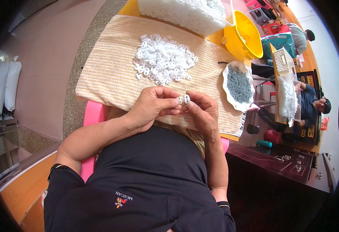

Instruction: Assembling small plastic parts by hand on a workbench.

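In front of my body both hands meet over the near edge of a striped towel [111, 58]. My right hand [203, 112] pinches a small white plastic piece with two holes [187, 98] between thumb and fingertips. My left hand [154, 103] is closed, its thumb and forefinger pinching another small white plastic part [180, 99] right beside it; whether the two parts touch I cannot tell. Farther off on the towel lies a loose pile of similar white pieces [163, 58]. To the right, a white scalloped dish [226, 87] holds many fine dark grey bits [239, 85], too small to make out.
A clear plastic box [177, 19] full of white pieces stands at the far edge, beside a yellow basin [250, 34]. Pink chair parts [93, 116] show below the table. At the right, a person [312, 102] sits by another box of white pieces [288, 96]. White sacks [12, 85] stand far left.
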Demonstrator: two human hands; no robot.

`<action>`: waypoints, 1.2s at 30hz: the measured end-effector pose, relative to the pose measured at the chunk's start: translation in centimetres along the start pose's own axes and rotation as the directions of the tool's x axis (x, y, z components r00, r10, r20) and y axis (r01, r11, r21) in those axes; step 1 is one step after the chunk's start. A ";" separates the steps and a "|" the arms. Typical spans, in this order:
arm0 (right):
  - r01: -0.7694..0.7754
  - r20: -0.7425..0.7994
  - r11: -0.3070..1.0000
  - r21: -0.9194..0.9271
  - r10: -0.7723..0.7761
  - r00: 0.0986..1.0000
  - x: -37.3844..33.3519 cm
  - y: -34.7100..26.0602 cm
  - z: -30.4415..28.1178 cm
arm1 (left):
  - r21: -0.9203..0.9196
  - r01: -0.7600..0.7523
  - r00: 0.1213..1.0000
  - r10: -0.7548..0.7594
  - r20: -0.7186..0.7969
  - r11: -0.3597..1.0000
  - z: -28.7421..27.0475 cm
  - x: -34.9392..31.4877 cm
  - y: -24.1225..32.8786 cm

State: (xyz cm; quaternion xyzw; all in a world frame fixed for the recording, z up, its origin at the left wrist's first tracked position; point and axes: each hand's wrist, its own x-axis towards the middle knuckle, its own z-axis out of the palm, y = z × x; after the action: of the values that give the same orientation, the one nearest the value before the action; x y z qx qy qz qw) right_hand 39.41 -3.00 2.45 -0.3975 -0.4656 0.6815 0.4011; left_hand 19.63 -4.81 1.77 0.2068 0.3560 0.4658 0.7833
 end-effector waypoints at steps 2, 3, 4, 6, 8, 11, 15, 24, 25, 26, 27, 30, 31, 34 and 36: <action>0.007 -0.003 1.000 -0.020 -0.007 1.000 0.0 0.0 0.0 | 0.010 -0.001 1.000 0.001 0.002 1.000 0.0 0.0 0.0; 0.000 -0.001 1.000 -0.010 0.000 1.000 0.0 0.0 0.0 | 0.005 0.004 1.000 -0.004 -0.001 1.000 0.0 0.0 0.0; -0.007 0.000 1.000 0.000 0.007 1.000 0.0 0.0 -0.1 | 0.001 0.009 1.000 -0.009 -0.003 1.000 0.0 0.0 0.0; -0.007 0.006 1.000 -0.017 0.007 1.000 0.0 0.0 0.0 | 0.002 0.008 1.000 -0.008 0.000 1.000 0.0 0.0 0.0; -0.007 0.011 0.999 -0.035 0.007 1.000 0.1 0.0 0.0 | 0.003 0.006 1.000 -0.006 0.004 1.000 0.0 0.0 0.0; 0.007 0.040 1.000 -0.014 -0.006 0.999 0.1 0.0 0.0 | -0.008 0.003 1.000 -0.003 0.011 1.000 0.0 0.1 -0.1; -0.004 0.033 0.999 -0.052 0.006 0.999 0.1 -0.1 0.1 | 0.006 0.000 1.000 0.000 0.013 1.000 0.1 0.0 0.0; 0.010 0.049 0.995 -0.103 -0.005 0.999 0.1 0.1 -0.2 | 0.002 -0.005 1.000 0.005 0.026 1.000 0.2 0.0 -0.1; -0.001 0.047 0.995 -0.101 0.006 0.999 0.1 0.0 -0.1 | 0.010 -0.007 1.000 0.007 0.024 1.000 0.3 0.0 -0.1; -0.001 0.048 0.995 -0.100 0.006 0.999 0.1 0.0 -0.1 | 0.011 -0.007 1.000 0.007 0.023 1.000 0.3 0.0 -0.1; 0.000 0.051 0.996 -0.086 0.005 0.999 0.1 0.1 -0.1 | 0.006 -0.002 1.000 0.002 0.018 1.000 0.2 0.0 -0.1; 0.002 0.057 0.997 -0.075 0.002 0.998 0.2 0.3 -0.3 | 0.002 0.003 1.000 -0.003 0.019 1.000 0.3 0.0 -0.1; 0.004 0.059 0.997 -0.077 0.001 0.998 0.2 0.3 -0.4 | 0.002 0.004 1.000 -0.004 0.024 1.000 0.3 0.0 -0.1; -0.005 0.056 0.999 -0.051 0.008 0.998 0.2 0.0 0.0 | -0.018 0.018 1.000 -0.017 0.025 1.000 0.2 0.0 -0.2; -0.007 0.060 0.999 -0.051 0.010 0.998 0.2 0.0 -0.1 | -0.017 0.014 0.999 -0.014 0.030 1.000 0.2 0.0 -0.2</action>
State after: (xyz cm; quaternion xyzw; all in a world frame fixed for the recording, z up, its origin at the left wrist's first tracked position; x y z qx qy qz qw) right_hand 39.41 -2.82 2.45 -0.3889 -0.4926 0.6829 0.3737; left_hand 19.86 -4.91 1.78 0.2044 0.3415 0.4602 0.7936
